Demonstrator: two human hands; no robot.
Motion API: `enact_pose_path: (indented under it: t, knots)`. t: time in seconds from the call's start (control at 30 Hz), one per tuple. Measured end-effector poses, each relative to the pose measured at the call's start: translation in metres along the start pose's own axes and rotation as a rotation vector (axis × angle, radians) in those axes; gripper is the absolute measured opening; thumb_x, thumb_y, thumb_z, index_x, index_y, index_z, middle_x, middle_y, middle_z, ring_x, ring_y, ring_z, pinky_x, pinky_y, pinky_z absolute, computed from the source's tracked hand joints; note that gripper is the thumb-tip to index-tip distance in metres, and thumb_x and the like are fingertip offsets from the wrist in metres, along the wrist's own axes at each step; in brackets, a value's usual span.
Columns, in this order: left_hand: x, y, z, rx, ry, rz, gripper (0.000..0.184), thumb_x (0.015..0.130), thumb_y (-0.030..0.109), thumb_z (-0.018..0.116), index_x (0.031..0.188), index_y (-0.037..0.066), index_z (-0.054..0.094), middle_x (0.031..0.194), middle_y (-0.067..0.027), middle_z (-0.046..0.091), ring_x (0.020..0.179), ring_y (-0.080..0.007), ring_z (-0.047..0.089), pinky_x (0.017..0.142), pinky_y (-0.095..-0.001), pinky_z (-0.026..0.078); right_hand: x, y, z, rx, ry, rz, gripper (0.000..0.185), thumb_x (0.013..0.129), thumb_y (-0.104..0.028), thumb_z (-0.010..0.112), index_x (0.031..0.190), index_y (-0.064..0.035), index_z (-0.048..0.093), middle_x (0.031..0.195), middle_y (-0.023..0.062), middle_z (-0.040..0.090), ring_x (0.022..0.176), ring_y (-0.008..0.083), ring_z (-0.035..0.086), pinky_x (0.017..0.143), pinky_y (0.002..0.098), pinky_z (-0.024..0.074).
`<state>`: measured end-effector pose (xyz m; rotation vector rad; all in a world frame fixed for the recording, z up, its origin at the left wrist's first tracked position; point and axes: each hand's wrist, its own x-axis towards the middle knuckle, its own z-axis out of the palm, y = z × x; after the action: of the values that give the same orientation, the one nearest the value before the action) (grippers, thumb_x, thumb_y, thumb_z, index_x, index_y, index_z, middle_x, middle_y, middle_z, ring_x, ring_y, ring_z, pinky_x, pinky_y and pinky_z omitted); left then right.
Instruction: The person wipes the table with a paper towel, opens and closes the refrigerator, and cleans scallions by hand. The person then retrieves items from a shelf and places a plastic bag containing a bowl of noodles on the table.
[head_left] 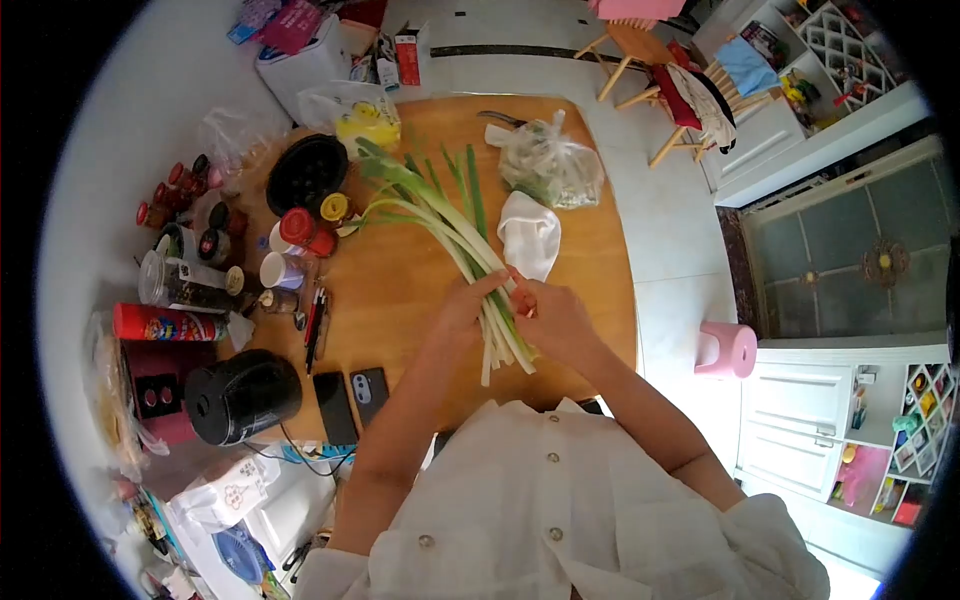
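A bunch of long scallions (pixel 440 208) lies slanted above the wooden table, green tops pointing away and white ends toward me. My left hand (pixel 468 308) is closed around the white stalks from the left. From the right, my right hand (pixel 548 312) has its fingers pinched on the stalks, with the fingertips partly hidden. Just beyond my right hand is a crumpled white cloth (pixel 530 238). Farther back on the table sits a knotted clear plastic bag (pixel 560 165) with something green inside.
Along the table's left side stand a black bowl (pixel 307 175), a red-lidded jar (pixel 308 232), a paper cup (pixel 281 270) and a black kettle (pixel 243 395). Two phones (pixel 352 400) and pens (pixel 316 325) lie near left. A pink stool (pixel 728 350) stands on the floor at right.
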<state>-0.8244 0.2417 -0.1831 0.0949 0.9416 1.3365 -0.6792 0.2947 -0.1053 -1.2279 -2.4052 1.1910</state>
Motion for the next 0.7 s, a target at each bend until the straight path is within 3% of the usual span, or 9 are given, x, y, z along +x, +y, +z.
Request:
enact_pose_path:
  t: [0.17, 0.27, 0.37, 0.47, 0.7]
  knots:
    - [-0.004, -0.01, 0.007, 0.023, -0.002, 0.061, 0.025, 0.085, 0.015, 0.066, 0.102, -0.001, 0.058, 0.087, -0.0082, 0.062, 0.074, -0.0176, 0.061, 0.066, -0.032, 0.053, 0.004, 0.022, 0.007, -0.018, -0.109, 0.068, 0.017, 0.071, -0.011, 0.065, 0.085, -0.0012, 0.064, 0.071, 0.0087, 0.065, 0.064, 0.0185, 0.063, 0.062, 0.0311, 0.0496]
    - [0.002, -0.017, 0.005, -0.059, 0.013, 0.054, 0.027, 0.085, 0.017, 0.066, 0.105, 0.001, 0.057, 0.086, -0.0073, 0.061, 0.075, -0.0173, 0.06, 0.066, -0.0311, 0.052, 0.01, 0.031, 0.007, 0.228, -0.184, 0.101, 0.016, 0.07, -0.01, 0.066, 0.082, 0.0006, 0.063, 0.068, 0.0037, 0.062, 0.061, 0.0128, 0.059, 0.057, 0.0274, 0.0473]
    - [-0.007, -0.005, 0.006, -0.061, -0.165, 0.058, 0.034, 0.085, 0.019, 0.066, 0.112, 0.002, 0.054, 0.09, -0.0068, 0.061, 0.079, -0.0182, 0.061, 0.069, -0.0316, 0.053, 0.009, 0.022, -0.001, 0.524, -0.251, 0.102, 0.014, 0.07, -0.009, 0.067, 0.078, 0.0011, 0.061, 0.066, 0.0003, 0.058, 0.059, 0.0094, 0.055, 0.054, 0.0242, 0.0445]
    - [-0.002, -0.004, 0.003, -0.027, -0.078, 0.125, 0.033, 0.091, 0.025, 0.058, 0.115, 0.003, 0.054, 0.093, -0.0087, 0.061, 0.082, -0.0206, 0.062, 0.074, -0.0319, 0.053, 0.011, 0.028, 0.0, 0.509, -0.313, 0.09, 0.02, 0.066, -0.015, 0.069, 0.077, -0.0012, 0.06, 0.063, 0.0025, 0.057, 0.061, 0.0132, 0.055, 0.059, 0.0282, 0.0454]
    - [0.011, -0.004, -0.015, -0.162, -0.191, 0.088, 0.043, 0.088, 0.022, 0.063, 0.127, 0.011, 0.049, 0.095, -0.0061, 0.06, 0.085, -0.0195, 0.061, 0.076, -0.0328, 0.054, 0.005, 0.032, 0.001, 0.339, -0.346, 0.088, 0.021, 0.066, -0.017, 0.073, 0.071, -0.0006, 0.061, 0.065, 0.0036, 0.058, 0.06, 0.0118, 0.054, 0.059, 0.0262, 0.0442]
